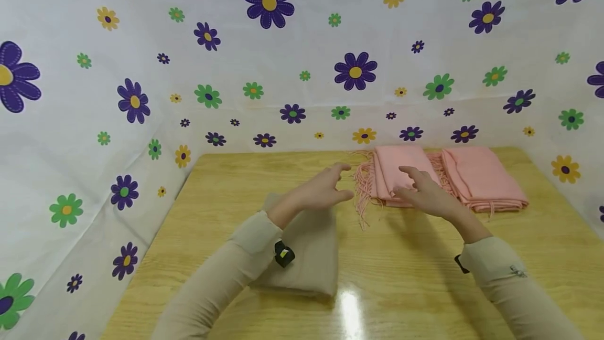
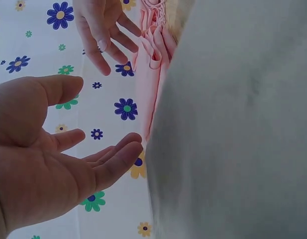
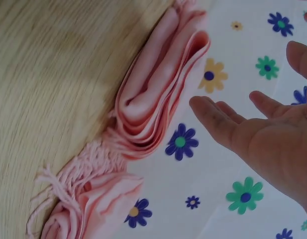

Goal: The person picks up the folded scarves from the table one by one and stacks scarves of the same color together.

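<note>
Taking the middle of the tabletop as my dial, with twelve at the far edge, I have the folded taupe cloth (image 1: 313,261) at eight o'clock: a thick, matte, soft-looking slab of fabric, roughly rectangular with rounded folds. At one o'clock lies a pink fringed scarf (image 1: 401,157), folded into a flat pad, its twisted tassels (image 1: 363,182) trailing over the wood from its left side; just beside it, at two o'clock, a second pink scarf (image 1: 488,174) is squared up, and the right wrist view shows me smooth layers looping at a folded edge. The table (image 1: 382,282) has a yellowish wood grain and throws back a bright streak at six o'clock. Behind it hangs a white sheet (image 1: 302,30) printed with purple, green and yellow daisies. The left hand (image 1: 323,190) is at eleven o'clock, raised over the far end of the taupe cloth, pointing toward two, thumb wide of the gently bent fingers, holding nothing. The right hand (image 1: 429,195) is at two o'clock, raised above the near side of the first scarf and angled toward ten, thumb and fingers likewise well apart with nothing between them. Both forearms reach in from below in beige sleeves (image 1: 217,277).
</note>
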The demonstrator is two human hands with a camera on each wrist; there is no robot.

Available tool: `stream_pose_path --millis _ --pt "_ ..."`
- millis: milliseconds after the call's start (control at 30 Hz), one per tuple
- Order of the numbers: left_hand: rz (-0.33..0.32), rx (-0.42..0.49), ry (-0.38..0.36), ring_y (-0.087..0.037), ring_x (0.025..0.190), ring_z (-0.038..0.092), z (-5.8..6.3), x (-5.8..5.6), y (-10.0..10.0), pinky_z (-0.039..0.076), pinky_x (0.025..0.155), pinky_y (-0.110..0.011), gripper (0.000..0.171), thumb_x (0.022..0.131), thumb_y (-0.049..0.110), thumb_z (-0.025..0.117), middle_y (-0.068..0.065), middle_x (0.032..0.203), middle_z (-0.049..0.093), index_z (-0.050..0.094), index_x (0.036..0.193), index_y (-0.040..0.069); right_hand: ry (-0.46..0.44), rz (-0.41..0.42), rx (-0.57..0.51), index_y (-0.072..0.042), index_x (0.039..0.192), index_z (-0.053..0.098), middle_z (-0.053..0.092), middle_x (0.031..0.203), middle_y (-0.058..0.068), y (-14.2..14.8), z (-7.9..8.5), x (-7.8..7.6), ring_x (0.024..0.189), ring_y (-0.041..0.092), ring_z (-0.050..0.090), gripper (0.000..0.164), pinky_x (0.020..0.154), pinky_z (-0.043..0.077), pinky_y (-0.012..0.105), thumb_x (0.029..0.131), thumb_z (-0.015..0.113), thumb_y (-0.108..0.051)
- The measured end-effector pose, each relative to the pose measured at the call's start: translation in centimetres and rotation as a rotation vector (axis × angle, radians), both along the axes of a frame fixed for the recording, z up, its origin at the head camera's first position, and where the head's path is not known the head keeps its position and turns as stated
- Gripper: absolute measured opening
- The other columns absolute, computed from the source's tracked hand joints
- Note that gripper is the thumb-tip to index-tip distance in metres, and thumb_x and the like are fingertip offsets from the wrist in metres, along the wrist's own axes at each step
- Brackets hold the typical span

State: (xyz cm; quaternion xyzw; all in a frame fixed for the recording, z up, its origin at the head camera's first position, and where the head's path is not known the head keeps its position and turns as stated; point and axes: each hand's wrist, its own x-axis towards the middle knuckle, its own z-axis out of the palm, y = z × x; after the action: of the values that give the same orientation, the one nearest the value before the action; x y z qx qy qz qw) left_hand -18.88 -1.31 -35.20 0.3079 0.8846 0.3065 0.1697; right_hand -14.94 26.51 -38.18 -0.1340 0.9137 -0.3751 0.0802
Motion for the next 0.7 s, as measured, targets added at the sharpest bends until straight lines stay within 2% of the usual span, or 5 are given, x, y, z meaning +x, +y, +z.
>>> stream_pose_path --millis 367,433,500,600,700 --pt "0.031 0.038 -0.058 -0.026 0.13 0.048 -0.9 -2.0 4.2 0.041 0.107 -0.04 0.067 0.098 0.024 0.058 -0.021 0.148 0.044 0.026 0.152 0.002 -0.053 -0.062 -0.07 0.01 0.153 0.014 0.014 0.154 0.04 3.4 -0.8 -2.2 0.132 0.066 0.025 0.072 0.105 0.029 0.069 0.104 0.05 -0.03" --pt "0.035 0.036 -0.057 -0.021 0.116 0.054 -1.2 -2.4 4.9 0.044 0.1 -0.035 0.068 0.097 0.022 0.058 -0.021 0.142 0.049 0.026 0.152 0.001 -0.051 -0.082 -0.059 0.011 0.153 0.015 0.015 0.153 0.041 3.8 -0.9 -2.5 0.131 0.066 0.026 0.072 0.104 0.03 0.069 0.104 0.05 -0.029" --pt "0.042 0.04 -0.067 -0.015 0.09 0.056 -1.4 -2.7 5.6 0.047 0.087 -0.031 0.068 0.098 0.022 0.057 -0.018 0.129 0.056 0.024 0.153 0.001 -0.061 -0.104 -0.057 0.01 0.153 0.016 0.016 0.153 0.041 4.1 -1.0 -2.8 0.133 0.064 0.024 0.071 0.104 0.029 0.07 0.104 0.049 -0.03" --pt "0.06 0.052 -0.097 -0.011 0.06 0.042 -1.6 -3.0 6.4 0.042 0.067 -0.029 0.068 0.098 0.022 0.056 -0.015 0.107 0.059 0.022 0.154 0.002 -0.054 -0.133 -0.049 0.011 0.152 0.018 0.02 0.151 0.042 4.6 -1.1 -3.2 0.135 0.062 0.024 0.071 0.104 0.029 0.07 0.103 0.049 -0.03" --pt "0.081 0.069 -0.12 -0.009 0.054 0.035 -1.8 -3.3 7.1 0.038 0.061 -0.028 0.069 0.098 0.021 0.057 -0.018 0.11 0.06 0.022 0.154 0.003 -0.043 -0.151 -0.065 0.013 0.151 0.019 0.022 0.15 0.042 4.9 -1.3 -3.5 0.136 0.06 0.023 0.07 0.106 0.028 0.069 0.103 0.05 -0.029"
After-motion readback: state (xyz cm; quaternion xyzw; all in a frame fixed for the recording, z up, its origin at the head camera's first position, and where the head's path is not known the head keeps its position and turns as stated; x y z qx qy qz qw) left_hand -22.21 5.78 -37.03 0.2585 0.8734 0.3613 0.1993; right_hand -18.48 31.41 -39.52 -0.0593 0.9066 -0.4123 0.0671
